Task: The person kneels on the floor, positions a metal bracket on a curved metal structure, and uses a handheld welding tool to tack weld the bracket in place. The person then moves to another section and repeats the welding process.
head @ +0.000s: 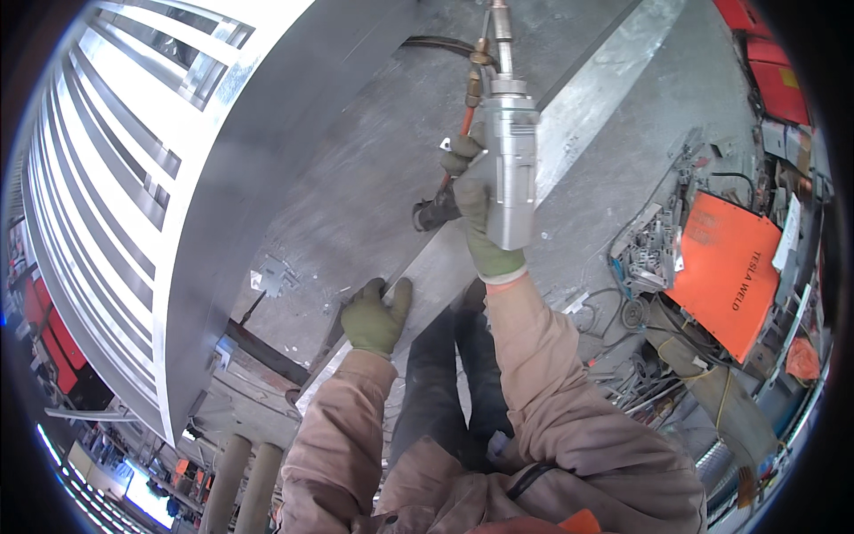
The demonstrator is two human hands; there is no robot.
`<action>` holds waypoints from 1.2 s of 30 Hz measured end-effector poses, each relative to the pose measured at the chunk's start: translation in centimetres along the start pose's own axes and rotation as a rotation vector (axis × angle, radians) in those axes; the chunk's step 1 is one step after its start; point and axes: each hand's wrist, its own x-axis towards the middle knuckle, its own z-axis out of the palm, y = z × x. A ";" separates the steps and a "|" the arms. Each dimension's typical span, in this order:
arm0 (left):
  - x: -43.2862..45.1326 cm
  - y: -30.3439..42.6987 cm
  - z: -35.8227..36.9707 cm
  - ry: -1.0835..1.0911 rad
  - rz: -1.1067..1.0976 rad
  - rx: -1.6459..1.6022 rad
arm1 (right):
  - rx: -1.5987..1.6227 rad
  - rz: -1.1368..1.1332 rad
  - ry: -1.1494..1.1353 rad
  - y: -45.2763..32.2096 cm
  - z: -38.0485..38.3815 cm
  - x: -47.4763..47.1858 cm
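My right hand (477, 207), in a green work glove, grips a silver handheld welding gun (512, 167), probably a laser welder. Its nozzle points to the top of the view. Along its left side run a brass fitting (475, 80) and an orange hose (466, 121). A black end (435, 212) of the gun's handle or cable sticks out left of the fist. My left hand (377, 317), gloved too, is closed over the edge of a long flat metal profile (434, 267). This profile crosses diagonally beneath the gun to the upper right; the gun hides part of it.
At left stands a large slatted metal panel (200, 220) with a dark side face. Small brackets (272, 275) lie on the grey metal table (333, 180). To the right are heaped metal pieces (646, 257), an orange sheet with writing (727, 274) and loose cables (604, 294).
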 end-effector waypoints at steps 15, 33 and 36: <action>1.3 -3.0 -0.3 -0.326 -0.047 -0.185 | 0.379 0.001 0.100 -23.8 -4.4 -2.9; -2.3 5.2 -11.4 -0.360 -0.198 -0.178 | 0.409 -0.161 0.099 -36.5 -14.2 -2.9; -3.1 10.0 -11.3 -0.299 -0.196 -0.187 | 0.536 -0.116 0.053 -37.2 -17.7 -0.9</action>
